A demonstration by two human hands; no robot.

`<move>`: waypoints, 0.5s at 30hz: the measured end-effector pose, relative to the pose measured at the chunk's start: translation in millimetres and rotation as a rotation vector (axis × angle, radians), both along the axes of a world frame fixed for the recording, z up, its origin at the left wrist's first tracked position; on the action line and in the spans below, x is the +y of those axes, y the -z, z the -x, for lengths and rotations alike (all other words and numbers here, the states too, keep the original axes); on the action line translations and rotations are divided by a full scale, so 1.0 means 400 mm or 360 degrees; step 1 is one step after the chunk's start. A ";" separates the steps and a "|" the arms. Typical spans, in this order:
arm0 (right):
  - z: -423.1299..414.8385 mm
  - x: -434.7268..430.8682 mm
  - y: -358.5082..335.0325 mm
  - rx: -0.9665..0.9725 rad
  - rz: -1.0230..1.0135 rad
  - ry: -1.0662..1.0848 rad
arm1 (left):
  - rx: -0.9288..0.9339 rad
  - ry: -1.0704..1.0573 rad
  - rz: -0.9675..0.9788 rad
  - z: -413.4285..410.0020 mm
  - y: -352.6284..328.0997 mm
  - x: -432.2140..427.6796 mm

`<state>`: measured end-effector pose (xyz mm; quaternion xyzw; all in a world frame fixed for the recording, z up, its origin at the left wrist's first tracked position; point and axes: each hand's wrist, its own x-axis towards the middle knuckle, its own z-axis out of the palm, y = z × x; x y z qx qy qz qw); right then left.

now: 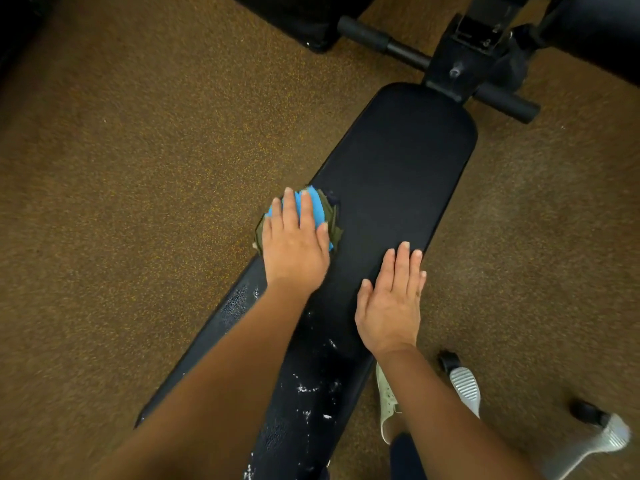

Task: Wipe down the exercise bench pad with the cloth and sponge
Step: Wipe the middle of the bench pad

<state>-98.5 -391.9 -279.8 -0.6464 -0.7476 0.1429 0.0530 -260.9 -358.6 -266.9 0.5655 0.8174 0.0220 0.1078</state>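
The black bench pad [398, 161] runs diagonally from the lower left to the upper right. My left hand [294, 244] presses flat, fingers straight, on a blue sponge [317, 209] that lies over an olive-green cloth [332, 223] at the pad's left edge. My right hand [391, 303] rests flat with straight fingers on the pad's right side, holding nothing. White flecks and worn patches [311, 386] mark the near part of the pad.
Brown speckled carpet [121, 168] surrounds the bench. The bench's black frame with foam roller bars [381, 39] stands at the far end. My pale shoe [386, 400] and a grey metal foot with a black cap [464, 382] are at the lower right.
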 end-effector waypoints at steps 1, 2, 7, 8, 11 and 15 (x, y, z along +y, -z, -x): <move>0.005 0.002 -0.003 0.0002 0.0003 0.0022 | 0.0023 0.0031 0.0001 -0.021 0.000 -0.035; 0.011 0.005 -0.006 -0.0005 0.0007 0.0042 | 0.0042 0.0081 0.0034 -0.036 0.001 -0.069; 0.050 0.033 -0.014 -0.0080 0.0006 -0.0003 | 0.0088 0.0328 0.0132 -0.005 -0.002 -0.077; 0.052 0.034 -0.011 -0.0093 0.0000 -0.0011 | 0.0081 0.0322 0.0126 0.007 -0.002 -0.049; 0.053 0.033 -0.005 -0.0118 -0.0018 -0.0003 | -0.0042 0.0010 0.0108 0.033 0.004 0.023; 0.053 0.034 -0.004 -0.0122 -0.0011 -0.0005 | -0.0003 -0.0101 0.0062 -0.047 0.003 -0.033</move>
